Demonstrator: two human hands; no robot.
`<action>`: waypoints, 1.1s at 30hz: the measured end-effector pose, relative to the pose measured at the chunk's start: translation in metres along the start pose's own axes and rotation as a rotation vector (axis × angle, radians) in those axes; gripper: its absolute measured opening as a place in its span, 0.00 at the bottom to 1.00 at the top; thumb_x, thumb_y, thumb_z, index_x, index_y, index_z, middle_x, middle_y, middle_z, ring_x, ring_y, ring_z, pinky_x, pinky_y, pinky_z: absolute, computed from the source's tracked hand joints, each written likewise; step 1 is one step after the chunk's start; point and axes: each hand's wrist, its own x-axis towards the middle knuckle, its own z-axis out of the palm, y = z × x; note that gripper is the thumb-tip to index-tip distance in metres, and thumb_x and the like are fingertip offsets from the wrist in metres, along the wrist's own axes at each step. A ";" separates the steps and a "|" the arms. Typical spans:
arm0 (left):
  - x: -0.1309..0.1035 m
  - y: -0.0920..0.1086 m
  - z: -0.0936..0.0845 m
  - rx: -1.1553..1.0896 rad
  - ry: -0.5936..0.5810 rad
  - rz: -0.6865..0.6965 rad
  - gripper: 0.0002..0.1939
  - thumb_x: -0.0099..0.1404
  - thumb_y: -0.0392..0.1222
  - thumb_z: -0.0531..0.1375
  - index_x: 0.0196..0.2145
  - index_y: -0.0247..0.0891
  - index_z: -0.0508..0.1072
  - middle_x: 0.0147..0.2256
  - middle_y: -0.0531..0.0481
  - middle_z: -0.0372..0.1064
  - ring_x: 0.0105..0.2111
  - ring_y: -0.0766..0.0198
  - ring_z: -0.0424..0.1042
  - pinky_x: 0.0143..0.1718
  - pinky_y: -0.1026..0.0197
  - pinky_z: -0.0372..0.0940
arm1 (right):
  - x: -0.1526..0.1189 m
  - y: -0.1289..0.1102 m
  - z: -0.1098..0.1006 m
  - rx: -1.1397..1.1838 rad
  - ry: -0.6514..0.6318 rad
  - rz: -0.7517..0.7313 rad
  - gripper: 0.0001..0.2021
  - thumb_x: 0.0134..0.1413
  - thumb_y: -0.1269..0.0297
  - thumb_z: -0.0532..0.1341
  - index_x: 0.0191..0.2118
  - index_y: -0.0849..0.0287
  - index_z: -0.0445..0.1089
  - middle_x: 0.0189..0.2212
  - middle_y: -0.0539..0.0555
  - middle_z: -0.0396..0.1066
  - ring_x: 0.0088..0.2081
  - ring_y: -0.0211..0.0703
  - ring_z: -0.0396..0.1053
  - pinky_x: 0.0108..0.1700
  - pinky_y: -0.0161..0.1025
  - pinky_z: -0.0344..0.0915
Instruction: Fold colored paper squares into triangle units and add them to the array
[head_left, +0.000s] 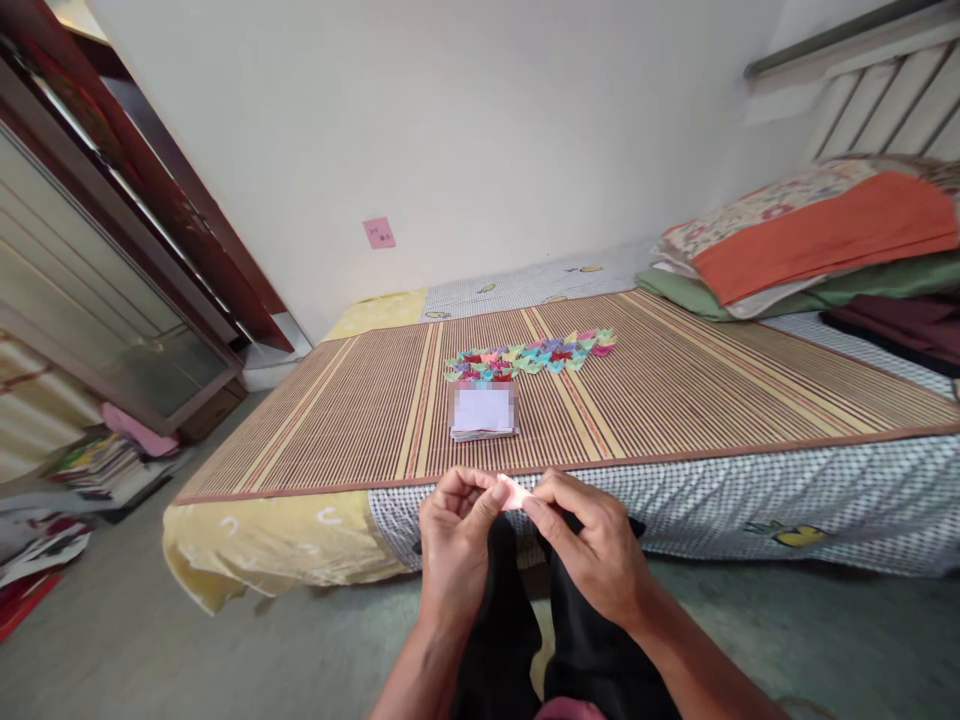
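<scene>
Now left hand (459, 530) and right hand (591, 532) are pinching pink paper (514, 493).
Both are curling nearly closed, by the front edge of the mat (360, 400).

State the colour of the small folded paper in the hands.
The small folded paper is pale pink; head view.

1. I see left hand (457, 518) has room at 10 o'clock, over bare mat (330, 425).
2. Its 12 o'clock: paper stack (484, 412) blocks, folded papers (531, 358) behind.
3. Right hand (595, 530): 1–2 o'clock open until bedding pile (825, 232).
</scene>
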 end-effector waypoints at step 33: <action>0.001 0.009 -0.006 0.201 -0.184 -0.069 0.14 0.61 0.48 0.70 0.27 0.35 0.77 0.24 0.52 0.69 0.27 0.66 0.65 0.32 0.64 0.60 | 0.003 -0.001 -0.001 0.105 -0.040 0.167 0.12 0.69 0.60 0.58 0.32 0.57 0.68 0.26 0.48 0.69 0.28 0.38 0.68 0.32 0.34 0.64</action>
